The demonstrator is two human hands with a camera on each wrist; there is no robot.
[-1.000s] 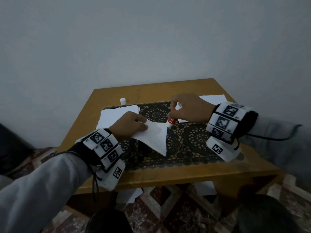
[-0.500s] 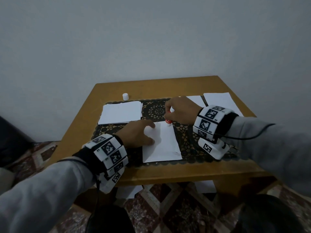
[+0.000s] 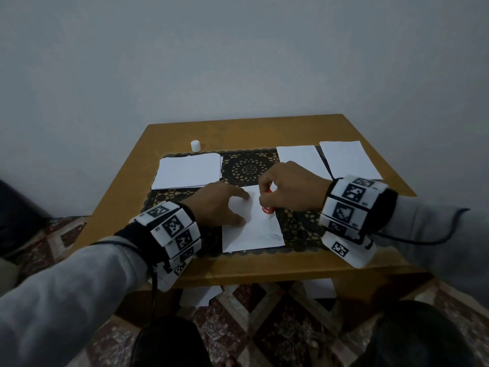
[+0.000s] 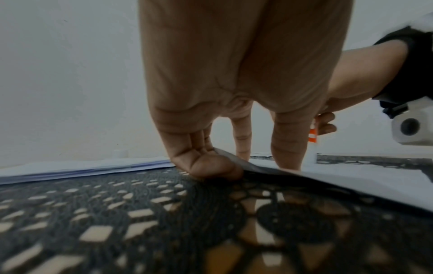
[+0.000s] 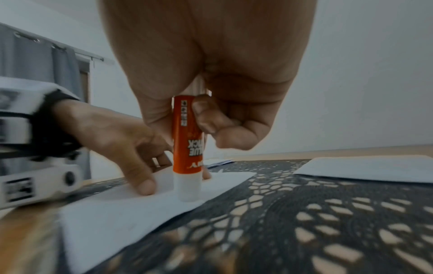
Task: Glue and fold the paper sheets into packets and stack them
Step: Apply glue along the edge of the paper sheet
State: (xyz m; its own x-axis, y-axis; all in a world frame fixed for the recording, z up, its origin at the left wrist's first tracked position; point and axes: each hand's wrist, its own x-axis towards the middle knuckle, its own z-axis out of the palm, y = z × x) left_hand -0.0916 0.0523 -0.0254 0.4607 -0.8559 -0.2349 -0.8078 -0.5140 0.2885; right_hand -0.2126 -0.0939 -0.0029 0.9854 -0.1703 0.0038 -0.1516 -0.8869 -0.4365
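Observation:
A white paper sheet (image 3: 254, 229) lies flat on the black lace mat (image 3: 299, 226) near the table's front edge. My left hand (image 3: 219, 205) presses its left part down with spread straight fingers (image 5: 143, 183). My right hand (image 3: 285, 189) grips an orange and white glue stick (image 5: 187, 148) upright, tip down on the sheet's right side. The same glue stick (image 3: 266, 207) shows as a red spot under my right fist in the head view. In the left wrist view my left fingers (image 4: 211, 165) rest at the sheet's edge (image 4: 351, 178).
A pile of white sheets (image 3: 188, 172) lies at the back left of the mat, with a small white cap (image 3: 195, 145) behind it. Two more white papers (image 3: 301, 157) (image 3: 348, 157) lie at the back right. The wooden table (image 3: 264, 128) stands against a wall.
The sheet, lifted and bent a second ago, now lies flat on the mat. My left hand has flattened onto it, and the glue stick has moved down along the sheet's right side.

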